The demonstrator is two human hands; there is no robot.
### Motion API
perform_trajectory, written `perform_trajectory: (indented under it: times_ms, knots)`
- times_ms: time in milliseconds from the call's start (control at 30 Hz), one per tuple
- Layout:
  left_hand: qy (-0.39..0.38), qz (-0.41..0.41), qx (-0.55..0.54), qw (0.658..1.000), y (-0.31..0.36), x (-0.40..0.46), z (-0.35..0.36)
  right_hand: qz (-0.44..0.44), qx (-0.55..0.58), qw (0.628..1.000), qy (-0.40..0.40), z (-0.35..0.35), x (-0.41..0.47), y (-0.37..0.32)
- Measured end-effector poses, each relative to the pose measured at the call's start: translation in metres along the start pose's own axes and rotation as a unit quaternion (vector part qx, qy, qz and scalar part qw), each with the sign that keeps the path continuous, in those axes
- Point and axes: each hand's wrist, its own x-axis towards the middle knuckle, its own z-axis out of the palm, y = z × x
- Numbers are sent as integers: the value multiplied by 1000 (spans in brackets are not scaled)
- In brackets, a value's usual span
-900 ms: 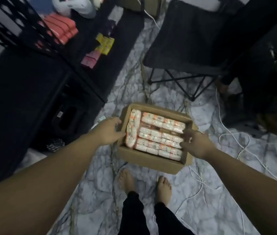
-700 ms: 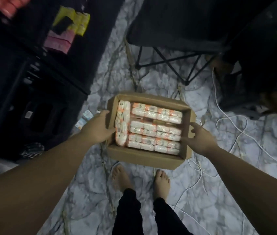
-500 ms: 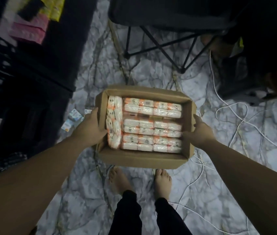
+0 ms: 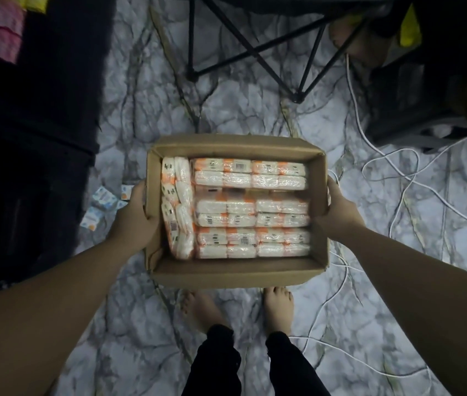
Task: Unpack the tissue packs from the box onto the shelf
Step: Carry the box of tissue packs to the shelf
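Holding: the left hand [image 4: 133, 217] and the right hand [image 4: 338, 214] each clasp a side wall of the cardboard box [image 4: 238, 271], above the floor.
Box contents: tissue packs [image 4: 250, 208] in white-and-orange wrap fill it, most lying in rows, some on edge at the left wall.
Floor: marble-patterned sheet [image 4: 146, 324] under bare feet [image 4: 202, 310].
Room: white cables [image 4: 397, 181] at right; folding chair legs [image 4: 243, 50] ahead; dark shelf unit [image 4: 35, 115] at left; small packets [image 4: 103, 205] at its base.

box [image 4: 238, 272] top wide open between both hands, dark shelf [image 4: 26, 172] crowding the left hand [image 4: 133, 221], loose cables [image 4: 392, 178] past the right hand [image 4: 339, 217]
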Motion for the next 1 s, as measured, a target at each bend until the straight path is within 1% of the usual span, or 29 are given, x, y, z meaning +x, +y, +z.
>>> perform_trajectory:
  times_ms: [133, 267, 333, 433, 533, 633, 667, 733, 800, 867, 933, 967, 1000]
  knots:
    - [6, 10, -8, 1000, -8, -5, -13, -20, -3, 1000, 11, -2, -9, 1]
    - [31, 33, -45, 998, -18, -33, -30, -58, -31, 998, 7, -14, -28, -22]
    - [39, 31, -68, 996, -29, -54, -40, -76, -51, 996, -8, -21, -39, -38]
    - [50, 8, -133, 990, -46, -94, -56, -109, -73, 991, -27, -27, -53, -62]
    - [93, 8, -173, 980, -62, -140, -67, -168, -104, 980, -38, -26, -69, -91]
    - [144, -42, -240, 959, -87, -192, -67, -220, -141, 964, -54, -17, -89, -124]
    - [163, -62, -235, 956, -99, -211, -64, -236, -157, 957, -58, -10, -97, -133]
    - [193, -91, -261, 941, -120, -250, -60, -272, -210, 937, -69, 5, -114, -151]
    - [202, -115, -254, 939, -136, -269, -50, -290, -219, 929, -71, 9, -125, -168]
    - [240, -184, -315, 899, -185, -333, -45, -372, -270, 883, -97, 51, -169, -200]
    - [238, -202, -316, 896, -195, -343, -34, -357, -277, 887, -92, 57, -175, -214]
    - [245, -219, -305, 894, -205, -360, -30, -372, -274, 881, -103, 72, -183, -219]
    - [264, -238, -303, 884, -211, -380, -31, -391, -287, 868, -110, 90, -196, -223]
